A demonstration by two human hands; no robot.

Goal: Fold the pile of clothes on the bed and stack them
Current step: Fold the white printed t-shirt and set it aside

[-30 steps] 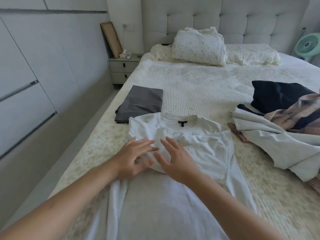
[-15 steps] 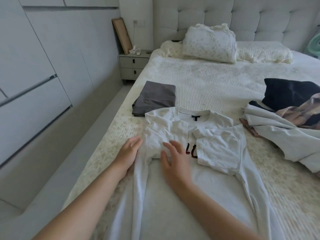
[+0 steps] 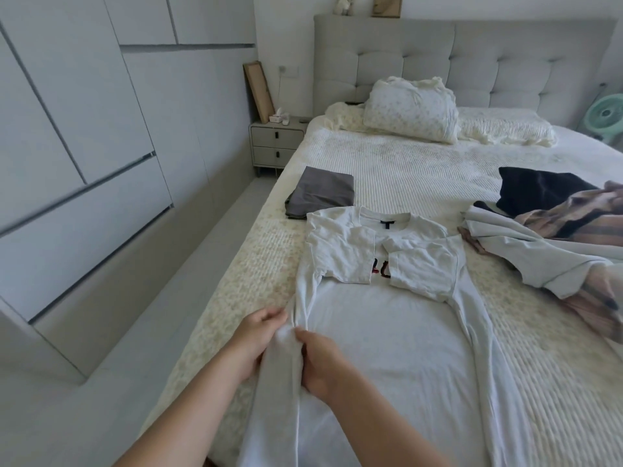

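Observation:
A white T-shirt [image 3: 397,338] lies flat on the bed [image 3: 421,176], collar away from me, both sleeves folded in over its chest. My left hand [image 3: 258,338] and my right hand [image 3: 320,360] both grip the folded left side edge of the shirt, bunching the cloth between them. A folded grey garment [image 3: 320,195] lies beyond the shirt's left shoulder. An unfolded pile of clothes [image 3: 556,237] sits to the right, with light grey, dark navy and striped pieces.
The bed's left edge drops to a pale floor [image 3: 188,271] beside white wardrobe doors [image 3: 84,146]. A nightstand [image 3: 274,143] stands at the head. Pillows [image 3: 411,111] lie against the padded headboard; a green fan [image 3: 606,114] is at far right.
Both hands slid from the folded left sleeve down toward me along the shirt's left side and now grip its edge. The view pulled back and tilted up.

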